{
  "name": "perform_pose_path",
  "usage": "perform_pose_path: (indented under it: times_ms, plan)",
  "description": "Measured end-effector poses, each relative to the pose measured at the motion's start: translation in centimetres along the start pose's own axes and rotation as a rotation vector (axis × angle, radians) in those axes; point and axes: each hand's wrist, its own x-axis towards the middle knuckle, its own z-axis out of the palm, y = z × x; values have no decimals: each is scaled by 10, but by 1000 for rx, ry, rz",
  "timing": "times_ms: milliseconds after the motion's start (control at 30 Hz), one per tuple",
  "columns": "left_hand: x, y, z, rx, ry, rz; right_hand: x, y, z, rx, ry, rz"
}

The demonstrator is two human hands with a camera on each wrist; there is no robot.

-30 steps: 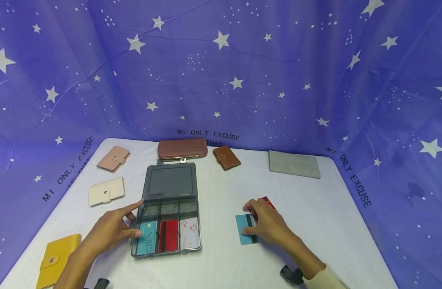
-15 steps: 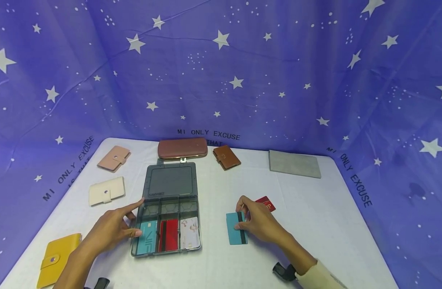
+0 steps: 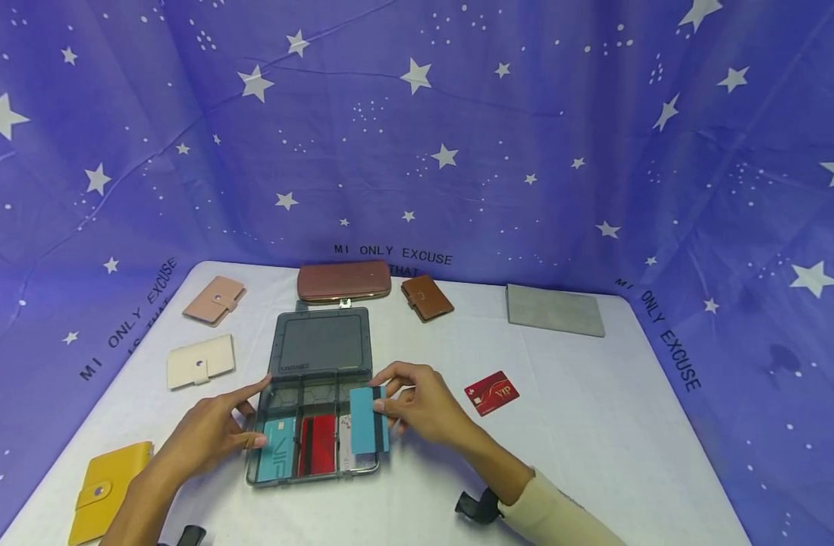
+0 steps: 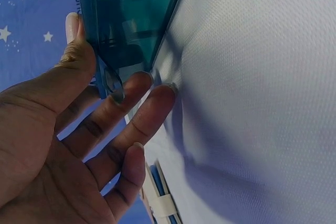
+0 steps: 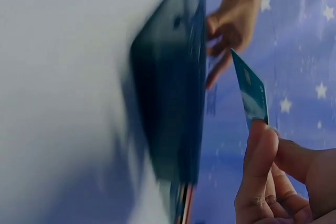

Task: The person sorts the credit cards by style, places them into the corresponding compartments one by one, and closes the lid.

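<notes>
My right hand (image 3: 427, 406) pinches a blue card (image 3: 365, 425) with a dark stripe between thumb and fingertips. It overlaps the right column of the compartment box (image 3: 308, 479) in the head view. The right wrist view shows the card (image 5: 250, 87) raised apart from the box (image 5: 173, 87). My left hand (image 3: 208, 432) holds the box's left side, thumb over the rim and fingers along the outer wall (image 4: 93, 30). In the box's front row lie a blue VIP card (image 3: 278, 449), a red striped card (image 3: 327, 446) and a white card (image 3: 345, 444), partly hidden by the held card.
A red VIP card (image 3: 492, 393) lies on the table to the right. Around the box are yellow (image 3: 110, 485), cream (image 3: 202, 360), pink (image 3: 214, 300) and brown (image 3: 427, 297) card holders. A maroon case (image 3: 345, 280) and grey wallet (image 3: 555, 309) lie at the back.
My right hand has carried the blue card left from beside the red VIP card to above the box's right column, uncovering the red card. My left hand has stayed put.
</notes>
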Motion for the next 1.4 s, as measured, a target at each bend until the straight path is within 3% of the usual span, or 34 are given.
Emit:
perform_pose_path:
  times_ms: [167,333,600,800,967,1133,1233,1400]
  plan:
    - [0,1,0,1,-2,-2,17,-4,35,75,-98,-24]
    - [-1,2,0,-6,-8,-10,31,-6,67,92,-136,-18]
    - [-2,1,0,-2,-8,-12,48,-11,104,-33,-98,27]
    - [-2,0,0,-9,-7,6,50,-14,114,-138,-86,37]
    - [-2,0,0,-5,-9,0,46,-10,99,-125,-93,-40]
    - [-1,0,0,6,9,15,38,0,59,-175,-91,-139]
    - [-1,0,0,4,17,26,30,6,28,-253,-63,-147]
    - [-1,-1,1,5,13,26,11,19,-28,-369,-33,-80]
